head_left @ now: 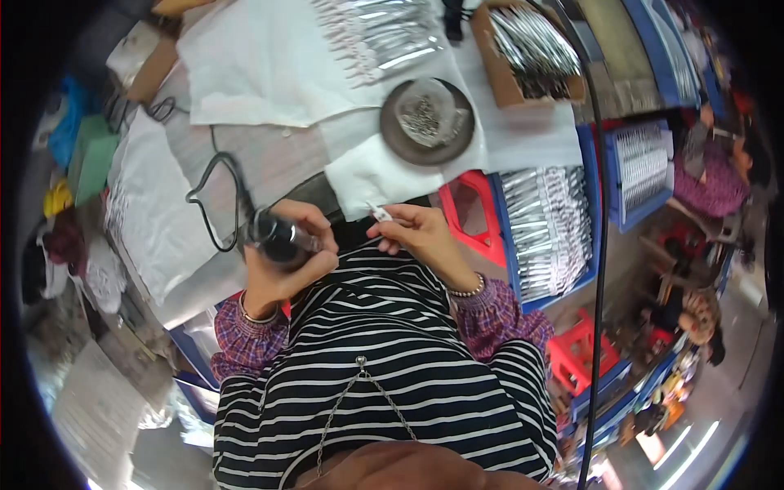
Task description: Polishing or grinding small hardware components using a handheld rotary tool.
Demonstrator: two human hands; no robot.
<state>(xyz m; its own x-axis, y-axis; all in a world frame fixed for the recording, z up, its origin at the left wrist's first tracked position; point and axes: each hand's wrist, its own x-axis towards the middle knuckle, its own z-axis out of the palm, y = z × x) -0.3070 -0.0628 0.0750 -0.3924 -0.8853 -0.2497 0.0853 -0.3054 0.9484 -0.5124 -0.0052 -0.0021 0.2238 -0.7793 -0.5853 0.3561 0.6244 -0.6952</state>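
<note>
My left hand (276,278) is wrapped around a black corded power tool (278,237), which looks like an electric screwdriver. Blur hides its working end. Between the fingertips of my right hand (420,235) is a small white part (380,213) with a thin metal tip that points up and left. The two hands are apart, close in front of my striped apron. Just beyond the right hand lies a white cloth (359,175) on the table. Farther off, a round brown dish (394,145) carries a clear bag (425,110) of tiny metal pieces.
Slender silver tools with white ends (380,41) lie in rows at the back. A cardboard box (498,90) of similar metal pieces stands back right. A blue tray (600,269) of silver tools and a red stool (465,208) are right. The tool's cable (216,163) loops left.
</note>
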